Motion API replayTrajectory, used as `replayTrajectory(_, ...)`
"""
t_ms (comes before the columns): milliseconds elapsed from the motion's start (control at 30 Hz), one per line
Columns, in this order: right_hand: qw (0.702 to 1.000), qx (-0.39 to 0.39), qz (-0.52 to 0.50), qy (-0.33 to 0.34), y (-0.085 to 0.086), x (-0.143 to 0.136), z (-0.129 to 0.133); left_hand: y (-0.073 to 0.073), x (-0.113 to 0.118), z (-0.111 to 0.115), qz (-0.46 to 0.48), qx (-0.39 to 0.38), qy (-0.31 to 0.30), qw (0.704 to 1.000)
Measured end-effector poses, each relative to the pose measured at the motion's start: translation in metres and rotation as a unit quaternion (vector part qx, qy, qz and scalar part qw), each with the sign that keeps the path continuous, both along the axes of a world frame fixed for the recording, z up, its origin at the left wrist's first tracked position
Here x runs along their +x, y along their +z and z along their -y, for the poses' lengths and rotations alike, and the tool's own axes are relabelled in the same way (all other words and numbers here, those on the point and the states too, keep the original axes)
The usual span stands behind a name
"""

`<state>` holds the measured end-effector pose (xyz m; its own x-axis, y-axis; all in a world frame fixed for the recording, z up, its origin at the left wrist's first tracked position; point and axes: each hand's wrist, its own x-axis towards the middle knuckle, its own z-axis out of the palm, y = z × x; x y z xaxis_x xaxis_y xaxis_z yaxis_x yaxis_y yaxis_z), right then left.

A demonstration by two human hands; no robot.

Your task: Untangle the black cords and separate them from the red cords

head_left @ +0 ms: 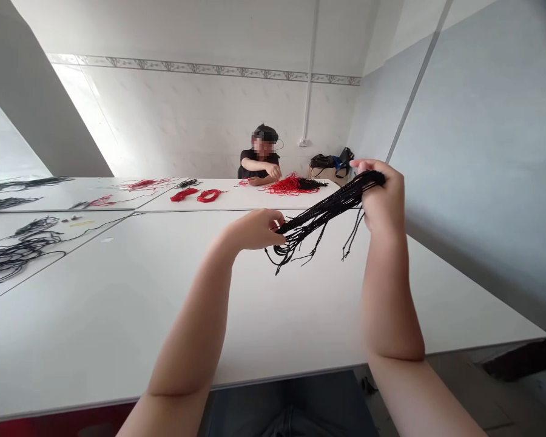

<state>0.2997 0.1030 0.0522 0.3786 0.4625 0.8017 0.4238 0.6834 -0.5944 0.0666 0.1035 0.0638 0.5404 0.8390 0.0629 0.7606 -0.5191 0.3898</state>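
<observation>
A bundle of black braided cords (330, 206) stretches between my two hands above the white table. My left hand (259, 229) pinches the lower left end of the bundle between thumb and fingers. Higher up and to the right, my right hand (384, 194) grips the other end, with the cords looped over by the thumb and its index finger pointing left. Several loose cord ends dangle below the bundle. The right palm is partly hidden by the cords.
Across the white table (164, 315), a person (260, 161) sits by a red and black cord pile (291, 184). Two red cord bundles (209, 195) lie nearer. Black cords (20, 258) spread at the left. A black bag (327, 161) rests by the far wall.
</observation>
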Motion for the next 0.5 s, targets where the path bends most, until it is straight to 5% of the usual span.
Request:
replayTrajectory(167, 0.998, -0.010, 0.062, 0.030, -0.002, -0.040, 0.001, -0.021, 0.012, -0.024, -0.066, -0.066, -0.057, 0.994)
replayTrajectory(333, 0.991, -0.025, 0.127, 0.027, -0.005, -0.048, 0.002, -0.010, -0.014, -0.017, -0.011, -0.116, -0.192, 0.974)
replayTrajectory(500, 0.987, -0.022, 0.156, -0.012, -0.008, -0.043, 0.000, 0.006, -0.034, -0.005, 0.133, -0.022, -0.129, 0.982)
